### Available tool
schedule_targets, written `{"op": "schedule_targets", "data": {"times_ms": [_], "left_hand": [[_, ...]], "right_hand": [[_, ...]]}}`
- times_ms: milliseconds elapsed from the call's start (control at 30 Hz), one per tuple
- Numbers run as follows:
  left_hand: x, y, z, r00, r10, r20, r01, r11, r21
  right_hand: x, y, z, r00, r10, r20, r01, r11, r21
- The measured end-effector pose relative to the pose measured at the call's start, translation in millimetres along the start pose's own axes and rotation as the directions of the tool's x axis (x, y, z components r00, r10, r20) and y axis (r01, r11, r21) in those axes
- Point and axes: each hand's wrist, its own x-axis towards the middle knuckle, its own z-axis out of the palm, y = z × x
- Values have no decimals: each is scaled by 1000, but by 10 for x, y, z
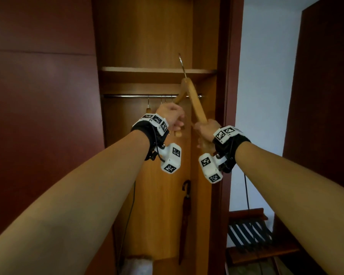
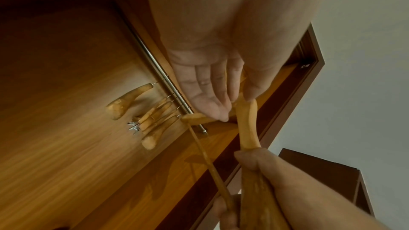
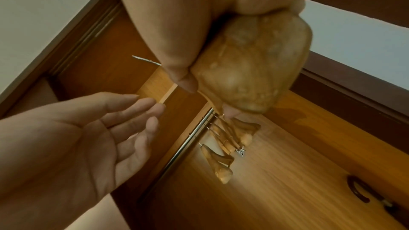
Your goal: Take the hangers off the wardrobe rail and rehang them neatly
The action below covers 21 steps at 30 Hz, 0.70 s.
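My right hand (image 1: 204, 129) grips one end of a wooden hanger (image 1: 196, 104) and holds it tilted in front of the wardrobe. Its metal hook (image 1: 181, 63) points up, above the rail (image 1: 127, 95) and off it. The right wrist view shows that end (image 3: 254, 62) wrapped by my thumb and fingers. My left hand (image 1: 173, 118) is by the hanger's other arm. Its fingers (image 3: 132, 111) are straight and the palm is bare. Whether they touch the wood I cannot tell. Several wooden hangers (image 2: 155, 116) hang bunched on the rail (image 2: 152, 62), and one hangs apart from them.
A shelf (image 1: 143, 70) runs just above the rail. A dark folded umbrella (image 1: 186, 215) hangs low inside the wardrobe. The dark red door panel (image 1: 42, 116) stands at left. A slatted folding rack (image 1: 248, 233) sits against the white wall at right.
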Motion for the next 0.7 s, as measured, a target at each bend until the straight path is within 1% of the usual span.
{"op": "schedule_targets", "data": {"times_ms": [100, 167, 233, 400, 600, 700], "left_hand": [[287, -140, 60, 1000, -4, 8, 4, 1000, 19], [484, -238, 116, 1000, -1, 4, 1, 1000, 30], [688, -331, 185, 1000, 3, -11, -2, 999, 39], [1175, -492, 367, 999, -18, -47, 21, 998, 51], [1764, -541, 487, 995, -49, -85, 54, 997, 56], [2004, -614, 521, 992, -55, -115, 65, 994, 89]], "right_hand": [[308, 79, -11, 997, 66, -40, -67, 997, -25], [541, 175, -17, 993, 105, -48, -106, 994, -6], [748, 269, -21, 990, 129, -51, -131, 991, -22], [1337, 470, -29, 987, 160, 2, -159, 983, -86], [2163, 497, 12, 985, 169, 40, -164, 981, -101], [2568, 592, 75, 978, 195, 78, -186, 977, -108]]}}
